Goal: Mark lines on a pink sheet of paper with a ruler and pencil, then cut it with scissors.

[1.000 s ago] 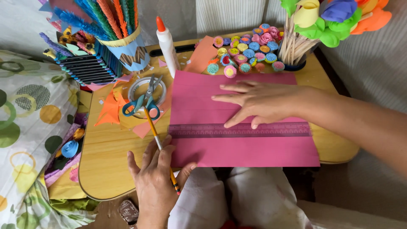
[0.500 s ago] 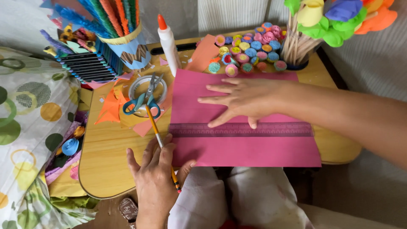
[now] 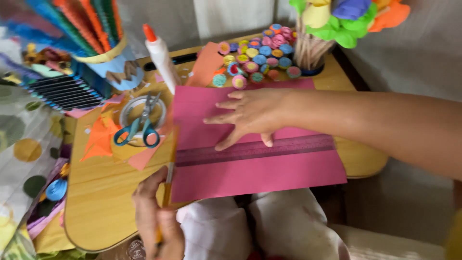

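Both hands stay put: right hand (image 3: 252, 114) flat on pink paper (image 3: 269, 168), left fingers (image 3: 153, 212) gripping pencil (image 3: 168, 185)

Both hands are bare, with no gloves, rings or watch showing. The right hand (image 3: 252, 115) leads into a forearm that is uncovered as far as the picture's edge, so no sleeve is seen on that side. The left hand (image 3: 156, 219) shows only its back and knuckles, cut off at the wrist by the frame. The legs are covered in pale, whitish cloth with soft folds over the knees (image 3: 269, 226).
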